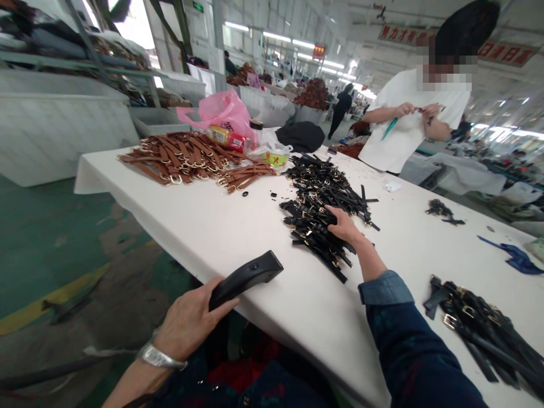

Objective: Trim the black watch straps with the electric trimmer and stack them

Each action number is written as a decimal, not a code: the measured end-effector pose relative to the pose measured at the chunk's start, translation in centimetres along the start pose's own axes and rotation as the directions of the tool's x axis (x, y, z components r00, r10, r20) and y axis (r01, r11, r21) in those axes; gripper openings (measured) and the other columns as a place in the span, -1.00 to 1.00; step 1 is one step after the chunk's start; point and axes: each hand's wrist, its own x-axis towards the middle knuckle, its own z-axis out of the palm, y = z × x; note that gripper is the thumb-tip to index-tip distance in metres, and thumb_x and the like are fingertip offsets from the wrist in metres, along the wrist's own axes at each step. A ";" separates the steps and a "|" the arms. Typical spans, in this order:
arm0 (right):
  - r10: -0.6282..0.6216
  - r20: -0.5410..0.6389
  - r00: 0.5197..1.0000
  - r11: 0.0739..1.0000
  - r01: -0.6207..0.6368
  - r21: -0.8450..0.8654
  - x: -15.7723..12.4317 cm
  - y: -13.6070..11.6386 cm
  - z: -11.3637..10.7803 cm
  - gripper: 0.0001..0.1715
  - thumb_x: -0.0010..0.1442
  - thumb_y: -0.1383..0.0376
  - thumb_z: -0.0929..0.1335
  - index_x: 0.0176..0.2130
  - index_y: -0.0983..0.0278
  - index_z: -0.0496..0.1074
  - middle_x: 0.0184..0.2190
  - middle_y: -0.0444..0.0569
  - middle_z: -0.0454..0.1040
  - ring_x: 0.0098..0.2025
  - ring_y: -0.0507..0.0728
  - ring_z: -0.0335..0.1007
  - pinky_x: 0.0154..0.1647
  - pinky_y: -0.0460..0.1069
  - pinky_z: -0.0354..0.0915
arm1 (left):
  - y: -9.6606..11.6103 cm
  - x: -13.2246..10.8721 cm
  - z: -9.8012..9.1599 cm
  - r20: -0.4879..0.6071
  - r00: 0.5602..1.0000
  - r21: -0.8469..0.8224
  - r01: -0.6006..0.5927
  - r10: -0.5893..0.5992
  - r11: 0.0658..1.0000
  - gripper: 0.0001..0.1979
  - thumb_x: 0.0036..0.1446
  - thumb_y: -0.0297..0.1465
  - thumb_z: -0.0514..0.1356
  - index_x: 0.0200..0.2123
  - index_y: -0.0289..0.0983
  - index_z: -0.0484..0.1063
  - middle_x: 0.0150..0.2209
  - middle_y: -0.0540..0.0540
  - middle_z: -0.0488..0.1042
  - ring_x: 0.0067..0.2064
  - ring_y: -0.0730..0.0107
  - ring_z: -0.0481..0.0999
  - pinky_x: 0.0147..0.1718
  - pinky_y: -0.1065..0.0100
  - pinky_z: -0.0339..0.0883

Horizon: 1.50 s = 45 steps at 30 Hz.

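Observation:
My left hand (191, 317) is closed around a black handheld tool (246, 279) shaped like a hair clipper. The tool's wide flat end points to the upper right, over the table's near edge. My right hand (345, 228) reaches onto a pile of black buckled straps (317, 218), thumb and forefinger apart and touching the straps. Its other fingers are partly hidden. The straps lie tangled, with small gold-coloured buckles among them.
Brown buckled straps (178, 156) lie at the far left of the white table (272, 317), beside a pink plastic bag (221, 110). More black straps (480, 323) lie at right, near a blue cloth (516, 258). A person in white (419, 119) stands across the table.

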 end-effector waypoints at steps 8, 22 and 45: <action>-0.244 -0.011 0.970 0.954 0.238 -0.180 -7.0 -2.8 2.6 -0.08 0.11 -0.02 0.29 0.32 0.07 -0.16 0.37 0.01 -0.33 0.36 0.36 -0.47 0.20 0.42 -0.24 | 0.4 -0.6 0.5 -0.009 1.000 -0.002 0.005 -0.005 1.000 -0.61 0.03 -0.08 0.09 -0.15 -0.16 0.42 -0.36 -0.05 0.54 -0.30 0.23 0.51 -0.31 0.35 0.24; -0.188 0.046 0.981 0.974 0.192 -0.118 -4.6 1.0 3.2 -0.16 0.16 0.06 0.27 0.31 0.02 -0.16 0.35 -0.07 -0.16 0.36 0.27 -0.36 0.19 0.40 -0.16 | 1.2 -3.3 0.4 -0.008 0.998 -0.001 -0.066 0.066 0.998 -0.55 0.04 -0.01 0.06 -0.13 -0.16 0.40 -0.38 -0.02 0.51 -0.31 0.25 0.49 -0.35 0.35 0.22; -0.237 -0.168 0.957 0.970 0.224 -0.094 -6.3 -3.8 3.9 -0.69 0.23 0.35 0.20 -0.12 0.24 0.46 -0.07 0.04 0.40 -0.05 0.16 0.22 -0.07 0.00 0.15 | 1.8 -8.2 -0.4 -0.097 0.990 -0.011 -0.100 0.099 0.995 -0.59 0.02 -0.05 0.08 -0.21 -0.21 0.42 -0.46 0.01 0.45 -0.40 0.33 0.43 -0.42 0.39 0.19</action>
